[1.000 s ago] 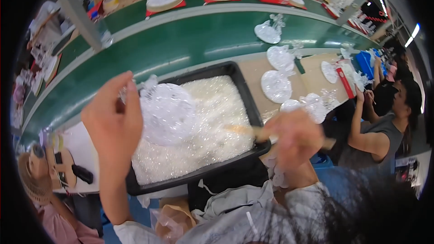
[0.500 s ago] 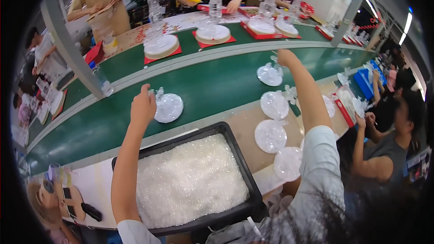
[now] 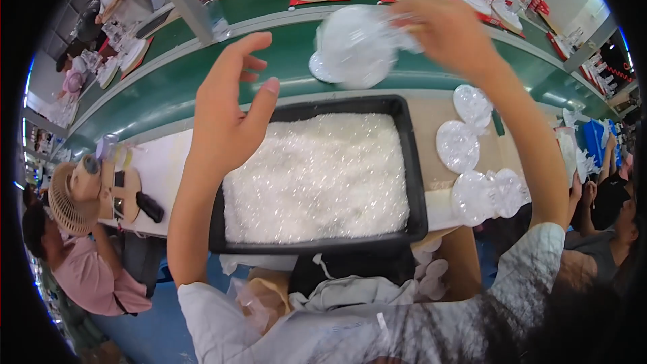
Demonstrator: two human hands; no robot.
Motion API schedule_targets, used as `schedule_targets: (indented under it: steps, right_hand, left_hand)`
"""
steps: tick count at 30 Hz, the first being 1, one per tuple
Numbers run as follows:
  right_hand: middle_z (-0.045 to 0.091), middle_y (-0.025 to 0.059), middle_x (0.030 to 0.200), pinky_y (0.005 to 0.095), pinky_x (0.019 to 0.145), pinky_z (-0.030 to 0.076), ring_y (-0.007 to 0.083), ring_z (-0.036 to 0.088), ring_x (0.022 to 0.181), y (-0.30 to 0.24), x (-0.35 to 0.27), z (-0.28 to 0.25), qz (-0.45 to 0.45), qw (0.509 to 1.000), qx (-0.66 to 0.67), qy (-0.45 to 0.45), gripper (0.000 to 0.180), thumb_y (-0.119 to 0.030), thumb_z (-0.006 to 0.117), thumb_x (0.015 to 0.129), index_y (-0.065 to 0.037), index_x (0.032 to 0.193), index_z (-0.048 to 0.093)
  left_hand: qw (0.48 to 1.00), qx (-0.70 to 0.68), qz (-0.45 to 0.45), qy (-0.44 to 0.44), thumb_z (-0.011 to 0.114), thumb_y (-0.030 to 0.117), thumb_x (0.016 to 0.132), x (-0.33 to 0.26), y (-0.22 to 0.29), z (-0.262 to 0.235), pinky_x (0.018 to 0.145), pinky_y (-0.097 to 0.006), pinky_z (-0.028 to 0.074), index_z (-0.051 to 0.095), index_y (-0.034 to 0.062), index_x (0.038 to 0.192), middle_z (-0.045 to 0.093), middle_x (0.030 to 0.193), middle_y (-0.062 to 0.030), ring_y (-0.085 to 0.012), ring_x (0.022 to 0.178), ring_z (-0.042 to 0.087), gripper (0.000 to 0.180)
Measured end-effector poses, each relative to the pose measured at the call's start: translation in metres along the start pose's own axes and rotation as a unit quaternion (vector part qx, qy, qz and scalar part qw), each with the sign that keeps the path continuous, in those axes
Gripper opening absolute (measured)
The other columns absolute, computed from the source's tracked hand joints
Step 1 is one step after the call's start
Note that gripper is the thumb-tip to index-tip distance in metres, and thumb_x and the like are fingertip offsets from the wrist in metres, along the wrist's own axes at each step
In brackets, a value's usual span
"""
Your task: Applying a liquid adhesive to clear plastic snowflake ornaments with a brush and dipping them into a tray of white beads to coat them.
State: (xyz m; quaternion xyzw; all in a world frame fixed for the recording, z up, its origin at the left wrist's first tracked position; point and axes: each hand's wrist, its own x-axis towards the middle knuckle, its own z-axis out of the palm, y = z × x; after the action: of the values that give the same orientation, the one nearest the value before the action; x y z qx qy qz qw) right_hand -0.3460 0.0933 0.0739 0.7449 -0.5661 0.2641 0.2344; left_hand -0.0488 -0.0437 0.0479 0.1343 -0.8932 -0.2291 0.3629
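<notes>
Over left end of black tray (image 3: 416, 189), left hand (image 3: 232, 118) half open, thumb and fingers apart. Above green belt (image 3: 291, 66), right hand (image 3: 445, 34) clamped on right side of white disc (image 3: 357, 47), blurred; can't tell exact finger placing. White glitter (image 3: 317, 182) fills tray. More discs (image 3: 458, 147) right of it.

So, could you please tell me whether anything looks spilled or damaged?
Nothing stands out: the glittery white filling lies within the black tray, though the white disc in the right hand is too blurred to check for damage.
</notes>
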Motion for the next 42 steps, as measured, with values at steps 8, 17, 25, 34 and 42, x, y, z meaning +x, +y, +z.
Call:
schedule_targets:
  steps: [8, 17, 25, 34, 42]
  right_hand:
    - [0.069, 0.009, 0.084, 0.0451, 0.071, 0.053, 0.031, 0.068, 0.084, -0.153, 0.046, 0.11, -0.118, 0.951, 0.151, -0.244, 0.018, -0.022, 0.069, 0.085, -0.01, 0.098, 0.068]
    - [0.058, 0.0186, 0.079, 0.0458, 0.073, 0.046, 0.0399, 0.057, 0.08, -0.15, -0.034, 0.051, 0.082, 0.979, 0.168, -0.079, 0.023, -0.019, 0.053, 0.097, 0.001, 0.086, 0.058]
    - [0.063, 0.0227, 0.083, 0.0496, 0.077, 0.05, 0.0411, 0.063, 0.084, -0.17, -0.094, 0.086, 0.166, 0.926, 0.215, -0.262, 0.032, -0.025, 0.052, 0.098, 0.003, 0.087, 0.065]
    - [0.06, 0.0154, 0.077, 0.0347, 0.058, 0.049, 0.0278, 0.063, 0.063, -0.186, -0.054, 0.081, 0.257, 0.835, 0.471, -0.125, 0.012, -0.009, 0.063, 0.091, 0.002, 0.091, 0.066]
    - [0.064, 0.0163, 0.078, 0.0386, 0.066, 0.049, 0.0346, 0.062, 0.07, -0.168, -0.092, 0.075, 0.167, 0.922, 0.245, -0.249, 0.011, -0.01, 0.065, 0.089, 0.001, 0.087, 0.066]
  left_hand:
    - [0.984, 0.066, -0.12, -0.11, 0.069, 0.012, 0.081, -0.083, -0.003, -0.04, 0.094, -0.038, 0.047, 0.051, 0.0024, 0.133, 0.059, 0.125, -0.0166, -0.0296, 0.104, 0.06, 0.056]
    - [0.949, 0.153, -0.202, -0.187, 0.073, 0.022, 0.085, -0.096, -0.041, -0.041, 0.066, -0.036, 0.051, 0.063, -0.0009, 0.112, 0.067, 0.075, -0.0179, -0.0296, 0.068, 0.066, 0.037]
    - [0.923, 0.18, -0.112, -0.323, 0.071, 0.022, 0.087, -0.071, -0.042, -0.033, 0.057, -0.04, 0.047, 0.063, -0.0029, 0.086, 0.062, 0.066, -0.0202, -0.0334, 0.06, 0.064, 0.026]
    - [0.934, 0.108, -0.157, -0.302, 0.07, 0.015, 0.086, -0.079, -0.039, -0.031, 0.054, -0.038, 0.047, 0.063, -0.007, 0.091, 0.061, 0.062, -0.0206, -0.0302, 0.056, 0.065, 0.023]
    - [0.955, 0.155, -0.153, -0.202, 0.065, 0.011, 0.089, -0.108, -0.018, -0.005, 0.056, -0.038, 0.05, 0.056, -0.0069, 0.124, 0.063, 0.064, -0.0219, -0.0334, 0.058, 0.066, 0.04]
